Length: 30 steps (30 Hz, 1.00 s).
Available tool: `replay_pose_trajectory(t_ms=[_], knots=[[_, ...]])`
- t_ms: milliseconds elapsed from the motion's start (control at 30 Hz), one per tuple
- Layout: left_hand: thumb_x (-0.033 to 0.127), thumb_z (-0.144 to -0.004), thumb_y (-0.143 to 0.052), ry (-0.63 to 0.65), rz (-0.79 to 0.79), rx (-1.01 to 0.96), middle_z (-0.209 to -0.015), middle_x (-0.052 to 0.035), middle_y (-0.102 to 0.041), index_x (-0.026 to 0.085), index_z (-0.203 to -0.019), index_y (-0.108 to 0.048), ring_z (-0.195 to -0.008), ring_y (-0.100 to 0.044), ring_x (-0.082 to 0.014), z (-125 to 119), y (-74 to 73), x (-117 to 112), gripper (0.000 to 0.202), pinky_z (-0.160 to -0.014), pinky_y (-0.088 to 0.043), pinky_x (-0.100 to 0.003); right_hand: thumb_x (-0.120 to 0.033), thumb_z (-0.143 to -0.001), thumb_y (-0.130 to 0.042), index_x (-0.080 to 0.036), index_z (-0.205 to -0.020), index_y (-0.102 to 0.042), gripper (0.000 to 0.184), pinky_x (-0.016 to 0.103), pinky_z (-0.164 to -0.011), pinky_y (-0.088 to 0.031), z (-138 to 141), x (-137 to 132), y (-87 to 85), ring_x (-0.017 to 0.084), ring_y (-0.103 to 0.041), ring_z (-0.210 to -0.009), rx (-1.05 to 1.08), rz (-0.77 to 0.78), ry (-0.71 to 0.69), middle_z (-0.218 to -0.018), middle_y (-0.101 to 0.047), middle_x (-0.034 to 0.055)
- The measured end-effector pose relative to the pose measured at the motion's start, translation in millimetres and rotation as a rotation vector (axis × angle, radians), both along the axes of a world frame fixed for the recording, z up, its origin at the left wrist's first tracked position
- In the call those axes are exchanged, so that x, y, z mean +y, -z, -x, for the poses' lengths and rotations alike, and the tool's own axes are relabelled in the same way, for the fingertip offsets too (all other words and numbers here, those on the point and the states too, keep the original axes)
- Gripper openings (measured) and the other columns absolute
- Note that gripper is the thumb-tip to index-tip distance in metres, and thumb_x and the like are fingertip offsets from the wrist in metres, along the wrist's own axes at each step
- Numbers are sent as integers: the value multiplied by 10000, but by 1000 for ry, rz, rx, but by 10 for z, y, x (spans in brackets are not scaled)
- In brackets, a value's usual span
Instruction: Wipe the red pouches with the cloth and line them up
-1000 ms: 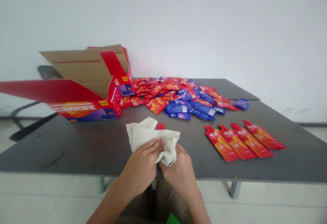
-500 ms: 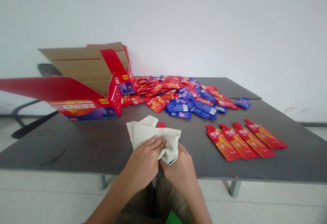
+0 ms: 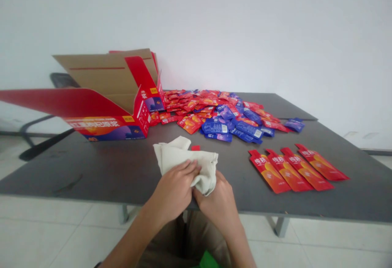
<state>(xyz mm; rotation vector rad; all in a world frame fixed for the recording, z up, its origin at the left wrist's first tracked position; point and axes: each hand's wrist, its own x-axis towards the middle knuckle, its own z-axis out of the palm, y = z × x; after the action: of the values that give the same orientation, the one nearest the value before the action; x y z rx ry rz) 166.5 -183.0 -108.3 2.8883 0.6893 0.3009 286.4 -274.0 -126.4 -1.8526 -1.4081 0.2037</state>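
Observation:
A crumpled off-white cloth is bunched between my hands at the near middle of the table. My left hand lies over its front with the fingers closed on the fabric. My right hand grips the lower right fold from below. A small red scrap sits just beyond the cloth. Several red sachets lie side by side in a row to the right of my hands, apart from them.
A heap of red and blue sachets spreads across the far side of the dark grey table. An open red cardboard box lies on its side at the far left, with its flaps spread. A dark chair stands behind it.
Both hands keep hold of the cloth and work it slightly. The whole scene has shifted a little in view as my head moves; the table items have not visibly moved.

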Motion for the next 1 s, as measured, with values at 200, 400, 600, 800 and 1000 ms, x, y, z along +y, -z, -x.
replay_pose_trajectory(t_ms=[200, 400, 600, 800, 1000], knots=[[13, -768, -399, -82, -25, 63, -1375, -163, -536, 61, -1306, -548, -1306, -475, -254, -228, -77, 359, 560, -1102, -369, -395, -174, -703, -694, -218, -1082, -644, 386, 316, -938, -452, 15, 2, -39, 233, -589, -1097, 107, -50, 3, -1172, -649, 63], [33, -780, -423, 41, -18, -14, -1443, -82, -476, 145, -1353, -513, -1364, -399, -194, -55, 3, 36, 590, -1154, -298, -346, -124, -728, -605, -194, -881, -684, 186, 313, -808, -499, 2, -1, -3, 247, -648, -910, -13, -12, -6, -878, -689, 70], [10, -749, -402, -142, -69, 55, -1363, -133, -555, 97, -1307, -559, -1296, -489, -235, -96, -51, 360, 586, -1088, -383, -368, -220, -715, -686, -187, -1218, -617, 508, 361, -1015, -443, -13, 10, 28, 252, -569, -1175, 59, -28, 9, -1272, -622, 89], [4, -713, -388, -219, -116, 44, -1358, -125, -560, 110, -1271, -602, -1292, -496, -200, 337, -21, 478, 607, -1115, -348, -346, -336, -771, -661, -123, -1318, -551, 597, 397, -1067, -419, -27, -2, 95, 265, -533, -1237, -1, 12, 38, -1347, -568, 123], [21, -700, -391, -269, -173, 69, -1353, -115, -564, 117, -1273, -604, -1279, -509, -217, 736, 62, 477, 619, -1103, -372, -401, -433, -799, -641, -70, -1398, -441, 728, 413, -1081, -407, 60, 59, 125, 291, -454, -1311, -201, 78, 114, -1445, -454, 166]])
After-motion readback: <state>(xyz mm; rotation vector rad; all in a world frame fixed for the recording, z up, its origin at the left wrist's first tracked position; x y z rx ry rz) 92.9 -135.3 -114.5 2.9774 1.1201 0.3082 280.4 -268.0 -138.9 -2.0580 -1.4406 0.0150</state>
